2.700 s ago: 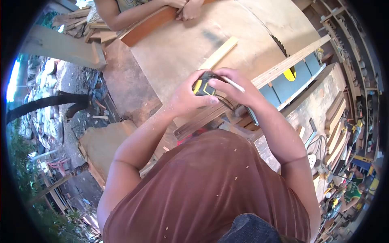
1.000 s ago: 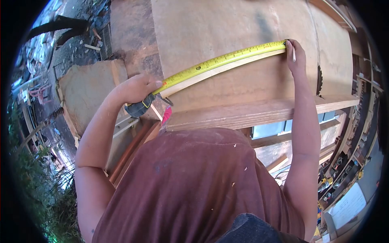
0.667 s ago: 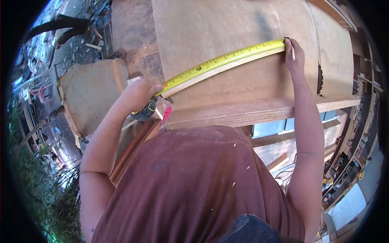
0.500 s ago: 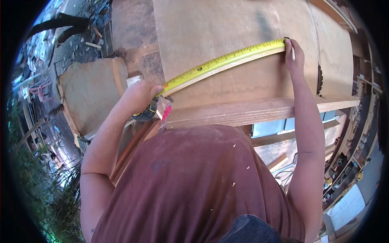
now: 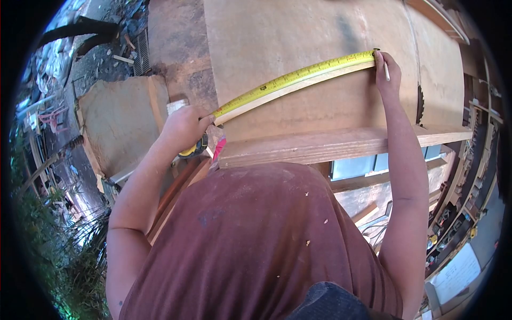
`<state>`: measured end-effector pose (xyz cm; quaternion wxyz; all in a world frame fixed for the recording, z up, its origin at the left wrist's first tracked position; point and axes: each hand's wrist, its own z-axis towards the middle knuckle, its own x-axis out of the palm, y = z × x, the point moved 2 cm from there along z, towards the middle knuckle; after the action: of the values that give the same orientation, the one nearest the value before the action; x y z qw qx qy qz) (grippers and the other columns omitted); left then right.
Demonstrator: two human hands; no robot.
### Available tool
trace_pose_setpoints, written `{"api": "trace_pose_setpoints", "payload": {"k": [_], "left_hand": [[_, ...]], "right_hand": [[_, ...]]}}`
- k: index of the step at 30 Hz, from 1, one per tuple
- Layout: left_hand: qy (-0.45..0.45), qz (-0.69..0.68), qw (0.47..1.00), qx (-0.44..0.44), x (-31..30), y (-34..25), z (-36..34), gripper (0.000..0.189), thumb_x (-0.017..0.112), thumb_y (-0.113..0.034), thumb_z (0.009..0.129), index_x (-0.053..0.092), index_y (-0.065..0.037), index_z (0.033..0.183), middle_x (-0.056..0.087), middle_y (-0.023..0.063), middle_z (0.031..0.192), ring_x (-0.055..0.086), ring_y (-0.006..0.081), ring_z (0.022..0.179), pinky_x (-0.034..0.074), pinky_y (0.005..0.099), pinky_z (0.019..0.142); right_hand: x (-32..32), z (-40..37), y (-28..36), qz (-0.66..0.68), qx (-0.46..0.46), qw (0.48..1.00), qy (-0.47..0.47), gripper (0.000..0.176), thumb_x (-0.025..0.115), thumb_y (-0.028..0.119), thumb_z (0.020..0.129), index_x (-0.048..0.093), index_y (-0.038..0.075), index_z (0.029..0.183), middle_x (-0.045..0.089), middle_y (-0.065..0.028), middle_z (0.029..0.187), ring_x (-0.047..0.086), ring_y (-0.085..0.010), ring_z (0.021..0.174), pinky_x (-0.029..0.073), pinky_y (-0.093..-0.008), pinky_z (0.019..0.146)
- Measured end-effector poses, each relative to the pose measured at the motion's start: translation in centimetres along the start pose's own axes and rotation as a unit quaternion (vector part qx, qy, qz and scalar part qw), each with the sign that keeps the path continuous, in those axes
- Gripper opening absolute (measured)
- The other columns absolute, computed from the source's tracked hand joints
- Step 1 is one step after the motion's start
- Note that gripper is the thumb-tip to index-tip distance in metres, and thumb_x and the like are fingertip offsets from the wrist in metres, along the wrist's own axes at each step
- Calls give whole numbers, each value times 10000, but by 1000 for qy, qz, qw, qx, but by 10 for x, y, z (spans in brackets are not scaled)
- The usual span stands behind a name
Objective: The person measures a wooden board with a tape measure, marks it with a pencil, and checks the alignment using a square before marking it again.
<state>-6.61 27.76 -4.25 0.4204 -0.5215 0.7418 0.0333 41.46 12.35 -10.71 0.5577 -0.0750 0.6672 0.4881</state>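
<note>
Left hand [image 5: 184, 128] gripped tape measure case [image 5: 196, 148] at near-left corner of plywood sheet [image 5: 298, 37], thumb pressed on yellow tape blade [image 5: 290, 79]. Blade ran stretched along pale wood strip [image 5: 298, 88] lying on sheet. Right hand [image 5: 388, 74] pinned blade's far end at strip's end, white pencil [image 5: 385, 70] between fingers. Saw blade [image 5: 420, 104] stood just right of right wrist. Thick board [image 5: 341, 146] lay along sheet's near edge, above brown shirt [image 5: 256, 240].

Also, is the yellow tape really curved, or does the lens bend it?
Head view: the fisheye lens likely bows the yellow measuring tape and the plywood board edge; black corners ring the frame; strong daylight, sharp focus at the right hand.
</note>
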Motion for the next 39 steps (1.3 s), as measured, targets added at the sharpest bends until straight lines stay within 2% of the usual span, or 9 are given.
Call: {"api": "trace_pose_setpoints", "payload": {"k": [7, 9, 13, 15, 18, 24, 26, 36, 39], "left_hand": [[-54, 41, 997, -22, 8, -7, -9, 273, 571, -278, 933, 729, -56, 935, 666, 189, 925, 628, 382, 911, 488, 475, 817], [-76, 48, 996, -21, 9, -9, -9, 264, 572, -275, 930, 734, -67, 940, 671, 174, 937, 630, 369, 928, 489, 467, 828], [-98, 72, 992, -16, 11, -6, -11, 245, 571, -254, 923, 737, -79, 966, 676, 145, 950, 627, 354, 954, 492, 455, 851], [-101, 80, 992, -12, 13, -7, -13, 242, 572, -247, 918, 736, -77, 975, 676, 143, 948, 626, 356, 951, 492, 456, 852], [-108, 95, 990, -6, 15, -6, -16, 224, 553, -255, 922, 715, -102, 940, 670, 128, 979, 638, 345, 963, 521, 463, 833], [-151, 100, 983, -1, 20, -7, -18, 218, 590, -221, 899, 736, -87, 989, 671, 130, 947, 625, 343, 946, 500, 444, 849], [-167, 113, 979, -4, 22, -7, -18, 208, 564, -244, 916, 718, -109, 953, 672, 105, 1009, 631, 329, 993, 528, 439, 863], [-151, 114, 982, -17, 19, -12, -19, 225, 597, -225, 911, 733, -75, 1008, 671, 130, 970, 616, 339, 974, 496, 443, 859], [-154, 119, 981, -24, 22, -7, -20, 195, 568, -233, 916, 711, -104, 946, 660, 105, 1002, 625, 323, 1015, 529, 438, 859]], "right_hand": [[-2, 0, -8, 38, 20, 999, 11, 343, 601, 324, 999, 713, 7, 1063, 670, -59, 772, 587, -116, 708, 461, -274, 666], [-3, 2, -7, 101, 65, 991, 55, 303, 630, 279, 990, 714, -2, 1068, 664, -21, 801, 572, -80, 729, 458, -246, 671], [-2, 2, -10, 165, 41, 984, 49, 275, 643, 245, 985, 709, 1, 1094, 664, -5, 855, 564, -66, 763, 469, -238, 697], [-3, 1, -12, 218, 105, 966, 87, 261, 638, 237, 988, 702, 28, 1130, 656, 5, 897, 564, -60, 791, 478, -230, 722], [-2, 2, -16, 236, 98, 961, 103, 258, 635, 239, 989, 689, 52, 1158, 649, 18, 912, 563, -60, 787, 480, -225, 725], [-2, 3, -12, 249, 113, 955, 113, 263, 620, 245, 997, 668, 63, 1180, 636, 26, 910, 547, -51, 774, 466, -214, 708], [-4, 3, -8, 246, 114, 955, 120, 261, 617, 249, 998, 665, 66, 1178, 623, 33, 890, 533, -46, 756, 451, -210, 683], [-2, 5, -2, 219, 113, 962, 120, 251, 604, 271, 1005, 667, 91, 1169, 569, 66, 796, 474, -20, 680, 373, -192, 567], [-2, 4, 1, 228, 107, 960, 120, 250, 609, 271, 1002, 669, 94, 1167, 564, 64, 788, 473, -20, 677, 369, -188, 562]]}}
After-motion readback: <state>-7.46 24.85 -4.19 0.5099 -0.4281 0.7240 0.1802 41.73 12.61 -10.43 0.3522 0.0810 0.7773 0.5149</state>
